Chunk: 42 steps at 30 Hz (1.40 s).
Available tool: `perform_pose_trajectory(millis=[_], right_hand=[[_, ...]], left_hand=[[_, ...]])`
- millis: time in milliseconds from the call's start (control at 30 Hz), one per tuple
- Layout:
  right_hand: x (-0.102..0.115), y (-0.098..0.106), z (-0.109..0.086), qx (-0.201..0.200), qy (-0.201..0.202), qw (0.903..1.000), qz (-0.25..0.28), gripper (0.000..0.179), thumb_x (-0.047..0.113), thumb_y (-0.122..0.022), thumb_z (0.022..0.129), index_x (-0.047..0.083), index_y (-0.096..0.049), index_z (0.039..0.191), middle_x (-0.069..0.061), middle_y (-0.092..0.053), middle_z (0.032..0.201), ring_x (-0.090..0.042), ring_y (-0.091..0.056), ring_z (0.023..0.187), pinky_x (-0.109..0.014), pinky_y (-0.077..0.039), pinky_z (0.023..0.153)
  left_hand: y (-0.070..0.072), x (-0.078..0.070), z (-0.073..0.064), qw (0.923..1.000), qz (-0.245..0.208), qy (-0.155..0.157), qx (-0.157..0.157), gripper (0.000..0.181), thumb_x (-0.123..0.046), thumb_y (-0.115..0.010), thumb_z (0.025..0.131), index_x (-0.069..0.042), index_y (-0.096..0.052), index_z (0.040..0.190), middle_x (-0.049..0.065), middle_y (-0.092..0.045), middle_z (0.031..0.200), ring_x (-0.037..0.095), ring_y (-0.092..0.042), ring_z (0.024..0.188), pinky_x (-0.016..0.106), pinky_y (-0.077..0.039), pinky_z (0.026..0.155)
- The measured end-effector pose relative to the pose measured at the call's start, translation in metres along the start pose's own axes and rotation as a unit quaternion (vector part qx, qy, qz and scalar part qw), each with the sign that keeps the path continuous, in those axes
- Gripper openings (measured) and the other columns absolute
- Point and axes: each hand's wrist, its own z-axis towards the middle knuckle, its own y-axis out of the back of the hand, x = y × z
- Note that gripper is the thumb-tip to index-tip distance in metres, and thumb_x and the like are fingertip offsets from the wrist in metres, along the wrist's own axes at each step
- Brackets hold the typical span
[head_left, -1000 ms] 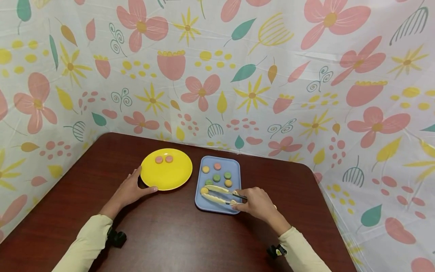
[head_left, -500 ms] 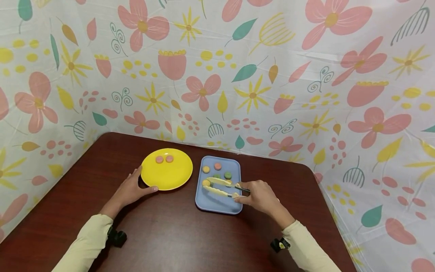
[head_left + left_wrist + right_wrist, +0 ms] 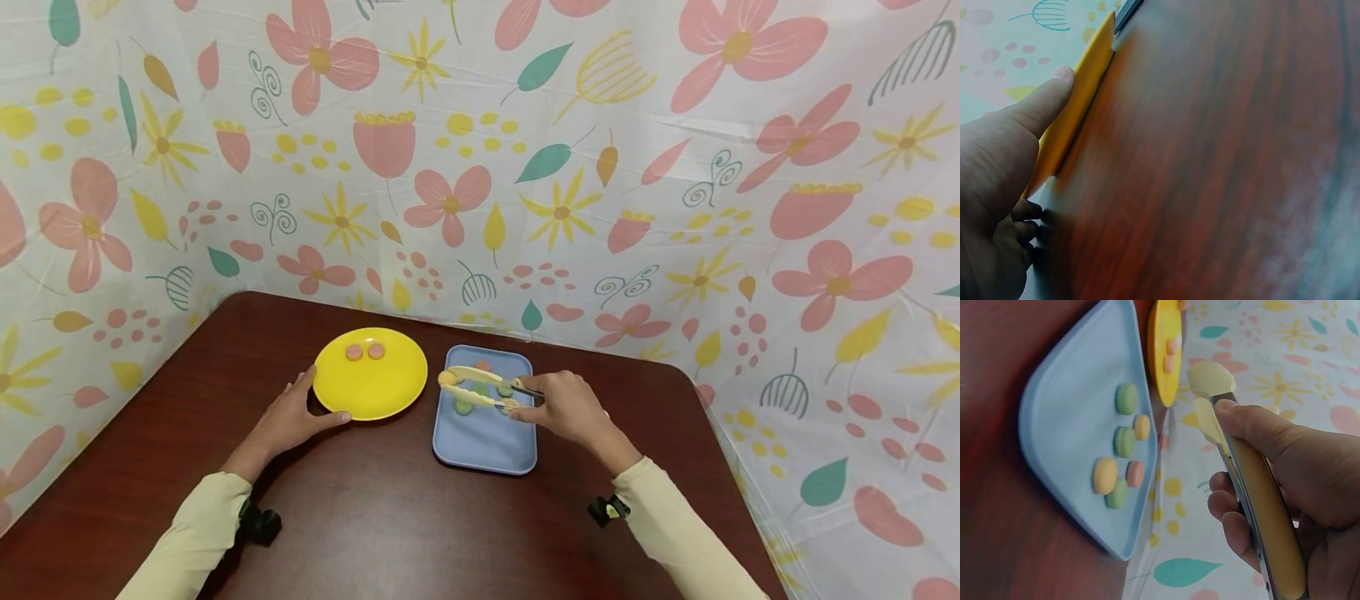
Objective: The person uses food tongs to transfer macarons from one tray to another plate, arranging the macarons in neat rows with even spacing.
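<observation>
Tongs (image 3: 1255, 481) shifted macaron (image 3: 447, 378) nearer plate (image 3: 371, 382), right hand (image 3: 570, 408) gripping tongs, left hand (image 3: 288, 421) holding plate

your right hand (image 3: 1319, 475) grips the tongs (image 3: 1244, 456), thumb pressed along the tan handle (image 3: 1269, 515), fingers (image 3: 1238, 531) curled against the other side. two pale tips (image 3: 1210, 379), one seen past the other; what lies between them, you can't make out. left of that, you have a blue tray (image 3: 1063, 425) bearing three green macarons (image 3: 1124, 442), two yellow macarons (image 3: 1105, 475) and a pink macaron (image 3: 1135, 474), loosely bunched. near the tray's edge, a yellow plate (image 3: 1161, 334), two pink macarons (image 3: 1172, 347) side by side. dark reddish counter (image 3: 997, 544); flower-print cloth (image 3: 1285, 356) behind your tongs.
</observation>
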Motion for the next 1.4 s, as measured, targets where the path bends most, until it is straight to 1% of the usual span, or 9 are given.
perform_pose_trajectory(millis=[133, 267, 367, 600, 767, 1067, 1167, 1267, 1400], right_hand=[[0.004, 0.001, 0.013, 0.005, -0.002, 1.0, -0.009, 0.061, 0.046, -0.086, 0.081, 0.011, -0.073, 0.129, -0.012, -0.078, 0.102, -0.009, -0.04, 0.055, -0.025, -0.034, 0.051], [0.009, 0.001, 0.027, 0.01, -0.007, 0.9998, -0.013, 0.062, 0.046, -0.085, 0.082, 0.009, -0.072, 0.13, -0.013, -0.077, 0.106, -0.01, -0.037, 0.051, -0.026, -0.032, 0.049], [0.012, 0.0, 0.036, 0.015, -0.014, 0.9998, 0.001, 0.061, 0.044, -0.085, 0.083, 0.009, -0.071, 0.131, -0.011, -0.076, 0.088, -0.01, -0.038, 0.046, -0.026, -0.032, 0.048], [0.012, -0.005, 0.053, 0.019, -0.026, 0.9994, 0.011, 0.061, 0.043, -0.084, 0.084, 0.011, -0.069, 0.134, -0.011, -0.076, 0.113, -0.009, -0.036, 0.045, -0.027, -0.033, 0.051], [0.011, -0.011, 0.065, 0.012, -0.013, 0.9998, 0.006, 0.06, 0.043, -0.084, 0.083, 0.009, -0.071, 0.131, -0.012, -0.076, 0.113, -0.009, -0.032, 0.045, -0.027, -0.03, 0.05], [0.013, -0.024, 0.085, 0.006, -0.001, 1.0, -0.006, 0.06, 0.045, -0.084, 0.083, 0.009, -0.072, 0.129, -0.01, -0.075, 0.118, -0.021, -0.067, 0.076, -0.031, -0.05, 0.064], [0.015, -0.029, 0.091, 0.016, -0.008, 0.9998, -0.005, 0.062, 0.047, -0.083, 0.084, 0.01, -0.07, 0.132, -0.009, -0.076, 0.115, -0.018, -0.062, 0.066, -0.029, -0.046, 0.059], [0.017, -0.032, 0.096, 0.024, -0.014, 0.9996, 0.007, 0.062, 0.046, -0.084, 0.084, 0.01, -0.07, 0.133, -0.01, -0.078, 0.1, -0.013, -0.043, 0.05, -0.028, -0.035, 0.051], [0.018, -0.037, 0.102, 0.03, -0.025, 0.9991, 0.016, 0.061, 0.045, -0.084, 0.083, 0.012, -0.07, 0.133, -0.009, -0.071, 0.079, -0.01, -0.027, 0.046, -0.026, -0.027, 0.047]], left_hand=[[0.0, 0.001, 0.0, 1.0, -0.001, 0.001, 0.0, 0.127, -0.064, -0.079, 0.08, -0.011, -0.001, 0.166, 0.027, -0.018, 0.167, 0.054, -0.01, 0.152, 0.072, -0.014, 0.119], [0.0, 0.001, 0.0, 1.0, -0.002, 0.001, -0.001, 0.126, -0.063, -0.079, 0.08, -0.012, -0.001, 0.166, 0.026, -0.017, 0.167, 0.055, -0.009, 0.152, 0.072, -0.014, 0.118], [0.0, 0.0, 0.0, 1.0, -0.003, -0.002, -0.002, 0.126, -0.063, -0.079, 0.08, -0.012, -0.002, 0.166, 0.026, -0.018, 0.167, 0.055, -0.01, 0.151, 0.072, -0.014, 0.118], [-0.002, 0.0, 0.001, 1.0, -0.001, -0.002, -0.001, 0.126, -0.062, -0.079, 0.08, -0.012, -0.002, 0.166, 0.026, -0.018, 0.167, 0.055, -0.01, 0.151, 0.073, -0.014, 0.118], [-0.002, 0.001, 0.001, 1.0, -0.002, -0.006, -0.002, 0.125, -0.062, -0.079, 0.081, -0.012, -0.003, 0.166, 0.026, -0.019, 0.167, 0.055, -0.01, 0.151, 0.073, -0.014, 0.118], [-0.001, 0.0, 0.001, 1.0, -0.001, -0.008, -0.005, 0.125, -0.062, -0.08, 0.08, -0.011, -0.004, 0.166, 0.026, -0.02, 0.167, 0.055, -0.011, 0.151, 0.072, -0.014, 0.118], [-0.001, -0.001, 0.001, 1.0, -0.001, -0.003, -0.004, 0.126, -0.063, -0.08, 0.08, -0.01, -0.004, 0.166, 0.026, -0.019, 0.167, 0.055, -0.011, 0.151, 0.073, -0.014, 0.118], [-0.001, -0.001, 0.0, 1.0, 0.001, 0.0, -0.004, 0.126, -0.062, -0.08, 0.08, -0.01, -0.004, 0.166, 0.026, -0.02, 0.167, 0.055, -0.011, 0.151, 0.073, -0.014, 0.118], [-0.001, -0.001, 0.001, 1.0, 0.003, -0.001, -0.006, 0.125, -0.062, -0.08, 0.08, -0.01, -0.004, 0.166, 0.026, -0.021, 0.166, 0.055, -0.012, 0.151, 0.072, -0.014, 0.118]])
